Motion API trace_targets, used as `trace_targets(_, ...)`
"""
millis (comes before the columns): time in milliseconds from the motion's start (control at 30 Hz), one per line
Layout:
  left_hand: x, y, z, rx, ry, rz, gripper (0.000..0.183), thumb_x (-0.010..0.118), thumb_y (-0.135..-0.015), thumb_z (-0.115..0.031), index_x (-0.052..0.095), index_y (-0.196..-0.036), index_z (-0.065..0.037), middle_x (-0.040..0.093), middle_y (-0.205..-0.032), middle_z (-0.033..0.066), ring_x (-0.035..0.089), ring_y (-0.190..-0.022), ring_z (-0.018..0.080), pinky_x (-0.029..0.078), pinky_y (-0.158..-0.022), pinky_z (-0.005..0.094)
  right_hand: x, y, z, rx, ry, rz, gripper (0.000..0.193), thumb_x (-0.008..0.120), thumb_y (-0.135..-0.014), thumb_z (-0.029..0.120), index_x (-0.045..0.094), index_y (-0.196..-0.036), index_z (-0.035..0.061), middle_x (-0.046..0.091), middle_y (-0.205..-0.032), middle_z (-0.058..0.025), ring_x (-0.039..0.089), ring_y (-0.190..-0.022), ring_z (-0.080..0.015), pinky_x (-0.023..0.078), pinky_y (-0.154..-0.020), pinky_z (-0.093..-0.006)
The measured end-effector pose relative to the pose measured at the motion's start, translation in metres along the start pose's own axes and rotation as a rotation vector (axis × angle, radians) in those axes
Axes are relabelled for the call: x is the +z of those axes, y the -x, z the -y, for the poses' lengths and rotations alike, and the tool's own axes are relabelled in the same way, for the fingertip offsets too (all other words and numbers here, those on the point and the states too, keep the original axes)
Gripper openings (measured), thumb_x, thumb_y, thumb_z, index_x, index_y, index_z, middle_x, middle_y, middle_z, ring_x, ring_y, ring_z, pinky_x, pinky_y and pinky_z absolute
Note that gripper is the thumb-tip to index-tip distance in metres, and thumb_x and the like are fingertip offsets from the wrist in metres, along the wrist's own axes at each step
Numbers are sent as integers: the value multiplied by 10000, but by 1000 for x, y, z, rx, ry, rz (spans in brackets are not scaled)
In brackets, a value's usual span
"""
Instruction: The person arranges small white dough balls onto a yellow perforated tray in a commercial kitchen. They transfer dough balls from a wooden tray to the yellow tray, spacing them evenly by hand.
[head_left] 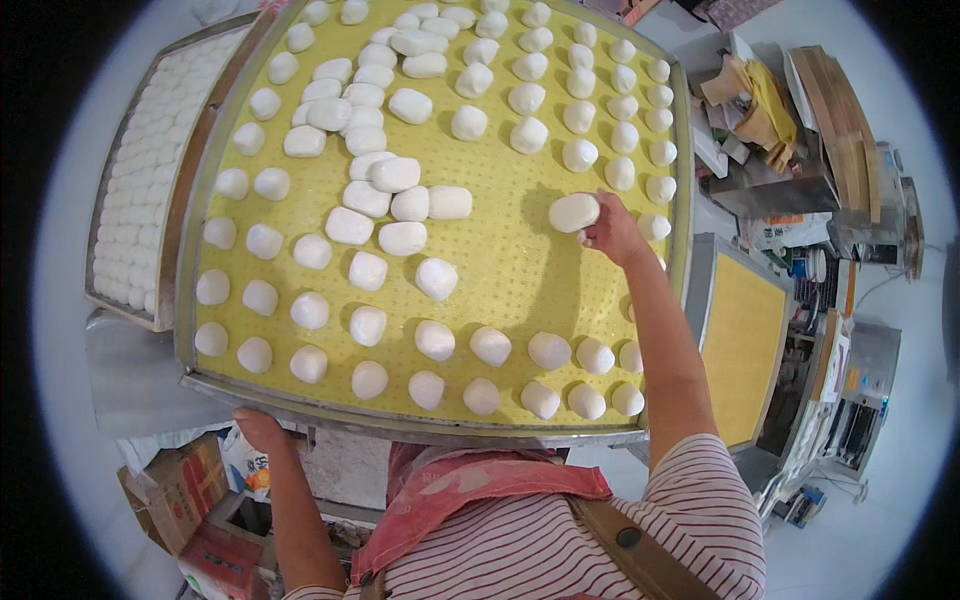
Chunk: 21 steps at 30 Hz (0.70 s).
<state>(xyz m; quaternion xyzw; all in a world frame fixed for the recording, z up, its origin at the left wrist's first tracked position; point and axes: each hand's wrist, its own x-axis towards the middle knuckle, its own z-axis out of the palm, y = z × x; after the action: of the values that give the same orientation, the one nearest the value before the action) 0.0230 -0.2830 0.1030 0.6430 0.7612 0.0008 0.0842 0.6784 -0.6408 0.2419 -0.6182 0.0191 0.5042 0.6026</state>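
A white, rounded dough piece is held in my right hand, closed on its right end above the right half of a large tray. That tray has a metal rim and a yellow dotted surface. Dough pieces such as this round one stand apart in rows along its left, near, far and right parts. A loose heap of longer dough pieces runs from the far edge to left of centre, some lying on others. At the near left rim is my left hand, touching the edge, its fingers mostly hidden.
Left of the tray stands a wooden-sided box packed with white dough pieces. A second yellow-surfaced tray lies lower at the right. Cardboard and paper are piled at the far right; a cardboard box sits below left.
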Motion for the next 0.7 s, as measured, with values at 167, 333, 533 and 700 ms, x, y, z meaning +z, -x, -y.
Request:
trace_targets(167, 1, -1, 4, -55, 200, -51, 569, 220, -1020, -373, 573, -1142, 56, 579, -1229, 300, 560, -1100, 465, 445, -937, 499, 19, 28, 13, -49, 519, -407, 449, 703, -883, 281, 538, -1211, 24, 652, -999, -89, 663, -832, -197, 547, -731, -322)
trace_targets(333, -15, 12, -18, -77, 358, -23, 561, 221, -1018, -370, 568, -1134, 56, 567, -1244, 304, 554, -1104, 467, 441, -935, 494, -30, 9, -9, -560, 1464, -554, 470, 713, -841, 206, 514, -1243, 65, 637, -1108, -165, 659, -913, -337, 532, -816, -443)
trace_targets(533, 12, -11, 17, -84, 247, -16, 541, 217, -1025, -373, 558, -1151, 27, 583, -1232, 284, 561, -1099, 466, 444, -928, 499, -16, -9, -6, -283, 1576, -588, 572, 716, -825, 219, 458, -1322, 103, 586, -1171, -203, 623, -1029, -392, 511, -880, -461)
trace_targets(700, 3, 4, 6, -5, 98, -25, 551, 207, -1029, -390, 567, -1147, 11, 589, -1233, 270, 567, -1101, 457, 448, -921, 503, 43, 0, 8, -229, 1865, -613, 627, 730, -812, 252, 451, -1356, 111, 570, -1220, -196, 583, -1117, -356, 506, -900, -462)
